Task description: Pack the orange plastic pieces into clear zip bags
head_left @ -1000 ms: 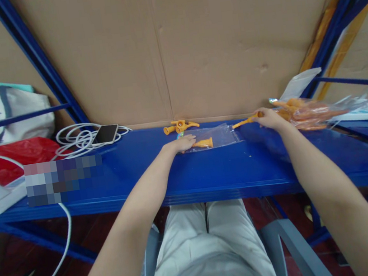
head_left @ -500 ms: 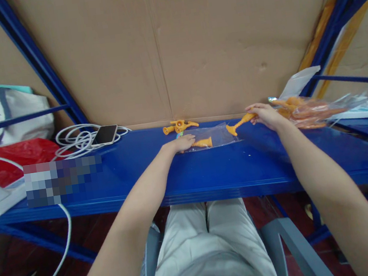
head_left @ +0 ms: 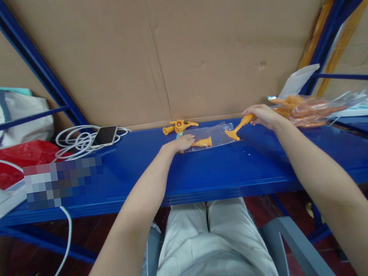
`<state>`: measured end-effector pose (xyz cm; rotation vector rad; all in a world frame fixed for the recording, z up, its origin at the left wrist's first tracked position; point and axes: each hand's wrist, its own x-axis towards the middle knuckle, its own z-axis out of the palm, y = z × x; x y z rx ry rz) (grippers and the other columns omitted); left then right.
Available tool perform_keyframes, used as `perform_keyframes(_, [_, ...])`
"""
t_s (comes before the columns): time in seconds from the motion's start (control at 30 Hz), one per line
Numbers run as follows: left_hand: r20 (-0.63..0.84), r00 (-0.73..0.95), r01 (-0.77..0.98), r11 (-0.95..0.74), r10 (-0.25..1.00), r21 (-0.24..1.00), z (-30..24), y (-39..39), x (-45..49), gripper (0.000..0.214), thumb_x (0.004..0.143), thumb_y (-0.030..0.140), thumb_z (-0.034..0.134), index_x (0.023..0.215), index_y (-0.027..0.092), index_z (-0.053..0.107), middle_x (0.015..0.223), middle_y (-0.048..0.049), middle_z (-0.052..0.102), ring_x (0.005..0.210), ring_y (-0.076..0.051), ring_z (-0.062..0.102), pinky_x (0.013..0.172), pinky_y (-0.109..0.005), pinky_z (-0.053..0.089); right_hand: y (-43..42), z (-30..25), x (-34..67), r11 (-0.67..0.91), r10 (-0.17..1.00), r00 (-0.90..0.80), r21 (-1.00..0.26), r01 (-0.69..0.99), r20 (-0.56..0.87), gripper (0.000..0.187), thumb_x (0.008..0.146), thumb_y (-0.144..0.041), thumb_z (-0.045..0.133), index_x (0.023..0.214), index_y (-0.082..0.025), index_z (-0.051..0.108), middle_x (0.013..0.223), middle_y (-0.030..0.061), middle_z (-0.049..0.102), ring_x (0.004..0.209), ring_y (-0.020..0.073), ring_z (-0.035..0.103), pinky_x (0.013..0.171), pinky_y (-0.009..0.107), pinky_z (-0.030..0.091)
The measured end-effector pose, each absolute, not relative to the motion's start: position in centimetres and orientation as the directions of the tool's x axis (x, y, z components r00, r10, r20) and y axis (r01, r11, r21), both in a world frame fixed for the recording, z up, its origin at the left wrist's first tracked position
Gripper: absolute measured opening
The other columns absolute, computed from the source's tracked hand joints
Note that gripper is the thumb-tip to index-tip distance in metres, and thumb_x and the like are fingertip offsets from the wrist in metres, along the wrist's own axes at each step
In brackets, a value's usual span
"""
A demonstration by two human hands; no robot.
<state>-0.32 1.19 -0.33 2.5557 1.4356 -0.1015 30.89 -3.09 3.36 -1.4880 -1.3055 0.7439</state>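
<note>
My left hand (head_left: 185,143) lies with its fingers stretched out over the left end of a clear plastic bag (head_left: 218,137), pressing it on the blue tabletop. An orange plastic piece with a flared end (head_left: 204,143) shows inside the bag, partly under my fingers. My right hand (head_left: 259,115) is closed around the handle of an orange plastic tool with a wide, curved head (head_left: 244,121). That head is at the right end of the bag; I cannot tell whether it is inside. Behind my left hand, other small orange plastic parts (head_left: 180,125) lie near the cardboard.
To the right sits a clear bag full of orange parts (head_left: 298,110). A phone (head_left: 104,136) lies on coiled white cable (head_left: 74,142) at the left, near a red plastic bag (head_left: 18,156) and a white power strip (head_left: 1,200). Cardboard (head_left: 208,43) closes off the back.
My right hand has shifted slightly left, bringing the orange tool's head to the bag's right end and tilting it more. My left hand stays on the bag.
</note>
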Motion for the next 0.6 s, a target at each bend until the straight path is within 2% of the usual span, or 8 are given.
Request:
perform_keyframes(0.17, [-0.156,0.529,0.848,-0.511,0.834,0.143,-0.3,1.2,-0.3,0.064,0.095,0.038,0.02,0.153,0.016,0.034,0.164,-0.0045,0.021,0.151,-0.02,0.018,0.117,-0.03,0.027,-3.3,3.6,30.3,0.066,0.961,0.221,-0.914,0.401,0.166,0.007,0.085,-0.013,0.058,0.08,-0.014,0.063,0.067,0.0052,0.062,0.049,0.0085,0.051,0.05,0.021,0.048])
perform_keyframes(0.3, [-0.163,0.534,0.845,-0.516,0.829,0.144,-0.4,1.4,-0.2,0.064,0.095,0.037,0.018,0.154,0.016,0.031,0.164,-0.0044,0.02,0.151,-0.019,0.016,0.118,-0.031,0.023,-3.4,3.3,29.8,0.028,0.959,0.242,-0.901,0.434,0.147,0.01,0.087,-0.011,0.06,0.078,-0.014,0.058,0.066,0.0048,0.064,0.053,0.009,0.058,0.057,0.021,0.054])
perform_keyframes(0.4, [-0.143,0.449,0.891,-0.43,0.882,0.146,-0.5,1.4,0.1,0.067,0.096,0.042,0.018,0.157,0.015,0.02,0.165,-0.0086,0.011,0.153,-0.023,0.006,0.121,-0.042,0.016,-3.7,3.1,29.5,0.056,0.972,0.19,-0.917,0.395,0.141,0.01,0.086,-0.01,0.064,0.078,-0.014,0.059,0.072,0.0055,0.067,0.057,0.0088,0.062,0.067,0.023,0.058])
perform_keyframes(0.5, [-0.082,0.31,0.936,-0.289,0.947,0.2,-0.5,0.8,0.2,0.069,0.096,0.048,0.015,0.159,0.02,0.009,0.166,-0.0068,0.0,0.152,-0.027,-0.006,0.12,-0.054,0.012,-4.1,3.0,29.2,0.084,0.991,0.066,-0.922,0.377,0.117,0.007,0.083,-0.01,0.068,0.082,-0.014,0.062,0.08,0.007,0.071,0.066,0.0106,0.067,0.076,0.026,0.059])
perform_keyframes(0.6, [-0.092,0.225,0.952,-0.199,0.97,0.235,-0.4,0.3,0.1,0.071,0.095,0.053,0.012,0.16,0.024,0.006,0.166,-0.0055,0.001,0.152,-0.029,-0.006,0.119,-0.058,0.009,-4.3,2.7,29.0,0.071,0.997,-0.067,-0.902,0.425,0.047,0.012,0.078,-0.012,0.073,0.088,-0.014,0.067,0.086,0.0078,0.073,0.076,0.0135,0.069,0.08,0.029,0.059])
